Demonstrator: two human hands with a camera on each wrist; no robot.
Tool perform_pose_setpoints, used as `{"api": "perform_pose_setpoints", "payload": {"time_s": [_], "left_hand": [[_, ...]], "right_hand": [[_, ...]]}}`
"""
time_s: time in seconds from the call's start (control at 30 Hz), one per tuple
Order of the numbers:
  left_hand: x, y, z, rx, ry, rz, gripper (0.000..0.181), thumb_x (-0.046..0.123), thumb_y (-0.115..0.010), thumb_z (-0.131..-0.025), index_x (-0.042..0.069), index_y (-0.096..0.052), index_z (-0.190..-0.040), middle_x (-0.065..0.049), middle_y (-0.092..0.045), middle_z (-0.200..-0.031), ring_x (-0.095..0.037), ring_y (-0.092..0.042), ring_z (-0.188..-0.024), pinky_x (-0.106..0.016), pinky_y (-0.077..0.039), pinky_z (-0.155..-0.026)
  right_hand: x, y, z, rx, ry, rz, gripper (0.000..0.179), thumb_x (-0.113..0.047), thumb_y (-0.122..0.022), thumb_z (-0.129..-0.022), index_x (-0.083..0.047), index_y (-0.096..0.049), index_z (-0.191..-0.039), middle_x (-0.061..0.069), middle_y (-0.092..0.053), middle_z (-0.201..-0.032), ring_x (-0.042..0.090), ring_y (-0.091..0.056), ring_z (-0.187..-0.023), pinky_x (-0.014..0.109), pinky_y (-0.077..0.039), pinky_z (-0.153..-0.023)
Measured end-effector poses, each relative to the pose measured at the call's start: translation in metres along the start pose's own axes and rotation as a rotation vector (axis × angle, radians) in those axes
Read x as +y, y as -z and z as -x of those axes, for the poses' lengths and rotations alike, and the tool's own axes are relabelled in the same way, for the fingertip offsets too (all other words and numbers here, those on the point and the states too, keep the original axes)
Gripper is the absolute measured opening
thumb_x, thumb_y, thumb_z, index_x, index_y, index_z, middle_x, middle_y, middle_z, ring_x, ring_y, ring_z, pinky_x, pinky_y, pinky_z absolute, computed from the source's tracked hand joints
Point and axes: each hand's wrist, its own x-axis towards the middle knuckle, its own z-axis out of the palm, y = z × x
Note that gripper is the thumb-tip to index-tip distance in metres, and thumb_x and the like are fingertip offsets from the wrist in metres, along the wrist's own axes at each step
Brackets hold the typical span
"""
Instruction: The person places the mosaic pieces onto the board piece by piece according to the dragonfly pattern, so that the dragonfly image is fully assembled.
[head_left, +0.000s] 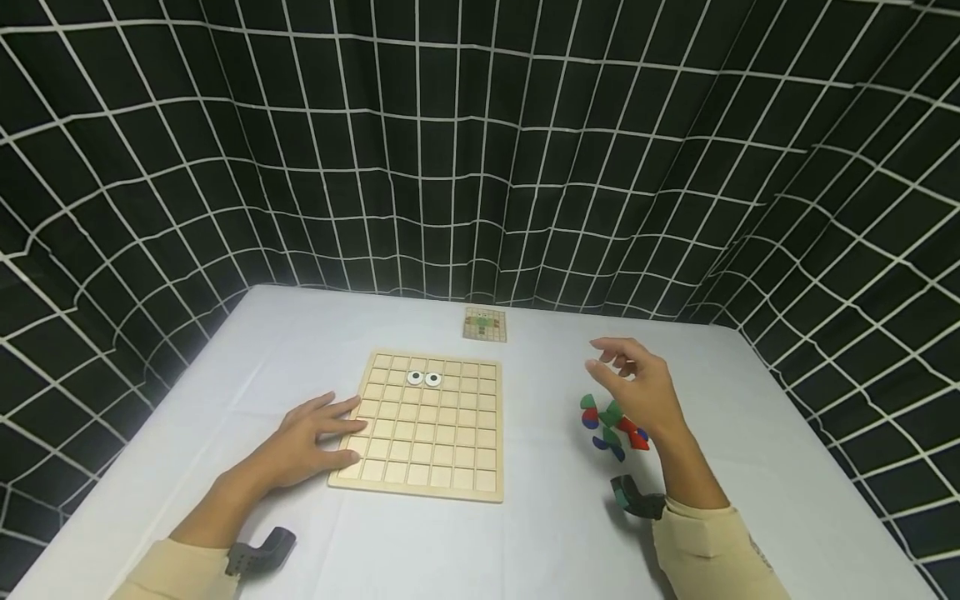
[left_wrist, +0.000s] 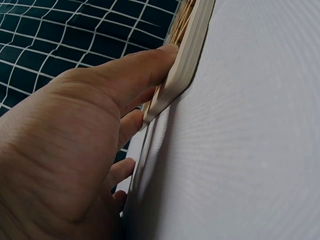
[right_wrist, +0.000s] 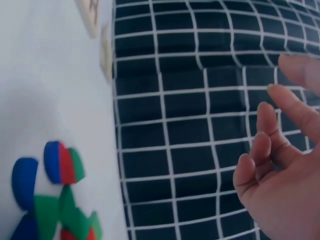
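Observation:
My left hand (head_left: 311,437) rests at the left edge of a wooden grid board (head_left: 426,442), its thumb and fingertips on the rim. In the left wrist view the thumb of that hand (left_wrist: 115,85) lies on the board's raised edge (left_wrist: 182,70). Two round eye pieces (head_left: 424,378) sit side by side in cells near the board's top. Right of the board, my right hand (head_left: 637,383) hovers with loosely bent fingers and nothing between them. Close below it lies a loose pile of green, red and blue pieces (head_left: 611,425), partly hidden by the hand.
A small picture card (head_left: 485,324) showing a patterned grid lies on the white table (head_left: 315,333) behind the board. Dark curtains with white grid lines (head_left: 450,150) enclose the table's back and sides. Each wrist carries a dark camera mount (head_left: 636,497).

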Motion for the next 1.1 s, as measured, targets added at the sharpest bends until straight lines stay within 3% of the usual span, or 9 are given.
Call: {"api": "perform_pose_setpoints", "payload": {"time_s": [0.27, 0.43, 0.67, 0.87, 1.0, 1.1], "left_hand": [[-0.002, -0.003, 0.000, -0.002, 0.003, 0.007, 0.050, 0.046, -0.077, -0.077, 0.018, -0.071, -0.118, -0.001, -0.045, -0.146, -0.041, -0.022, -0.139, -0.069, -0.011, -0.104], [-0.001, -0.003, 0.002, 0.008, 0.011, 0.003, 0.049, 0.045, -0.078, -0.077, 0.019, -0.071, -0.117, -0.001, -0.045, -0.146, -0.041, -0.022, -0.139, -0.068, -0.011, -0.105], [-0.002, 0.000, -0.001, -0.002, -0.001, -0.017, 0.052, 0.049, -0.075, -0.078, 0.018, -0.070, -0.120, 0.000, -0.044, -0.147, -0.040, -0.022, -0.139, -0.070, -0.011, -0.104], [-0.002, 0.001, 0.000, -0.006, 0.003, 0.001, 0.052, 0.049, -0.075, -0.078, 0.018, -0.070, -0.119, -0.001, -0.044, -0.146, -0.040, -0.021, -0.139, -0.070, -0.011, -0.104], [-0.002, 0.001, 0.000, -0.010, -0.002, 0.003, 0.052, 0.049, -0.075, -0.078, 0.018, -0.070, -0.119, -0.001, -0.044, -0.147, -0.040, -0.021, -0.139, -0.070, -0.011, -0.104], [-0.002, 0.002, 0.000, 0.005, -0.014, 0.000, 0.051, 0.048, -0.075, -0.078, 0.018, -0.070, -0.119, -0.001, -0.044, -0.146, -0.041, -0.022, -0.138, -0.070, -0.011, -0.103]], "right_hand": [[0.033, -0.004, 0.003, -0.092, -0.070, -0.004, 0.032, -0.024, -0.069, -0.091, -0.008, -0.067, -0.118, 0.007, -0.060, -0.095, 0.024, -0.048, -0.089, 0.035, -0.043, -0.074], [0.056, -0.013, 0.002, -0.134, -0.075, -0.012, 0.030, -0.018, -0.070, -0.090, -0.006, -0.067, -0.117, 0.007, -0.060, -0.093, 0.023, -0.046, -0.088, 0.037, -0.042, -0.074], [0.074, -0.017, 0.003, -0.184, -0.127, 0.037, 0.030, -0.018, -0.068, -0.091, -0.005, -0.066, -0.118, 0.007, -0.061, -0.091, 0.024, -0.047, -0.080, 0.035, -0.042, -0.064], [0.089, -0.020, 0.007, -0.240, -0.181, 0.091, 0.028, -0.012, -0.067, -0.091, -0.006, -0.066, -0.119, 0.011, -0.063, -0.099, 0.029, -0.056, -0.089, 0.043, -0.048, -0.075], [0.093, -0.022, 0.008, -0.245, -0.160, 0.142, 0.026, -0.009, -0.068, -0.090, -0.005, -0.068, -0.115, 0.014, -0.063, -0.102, 0.034, -0.057, -0.095, 0.051, -0.049, -0.078], [0.092, -0.024, 0.007, -0.238, -0.113, 0.192, 0.025, -0.007, -0.070, -0.088, -0.005, -0.069, -0.112, 0.014, -0.063, -0.098, 0.033, -0.055, -0.092, 0.050, -0.049, -0.075]]}}
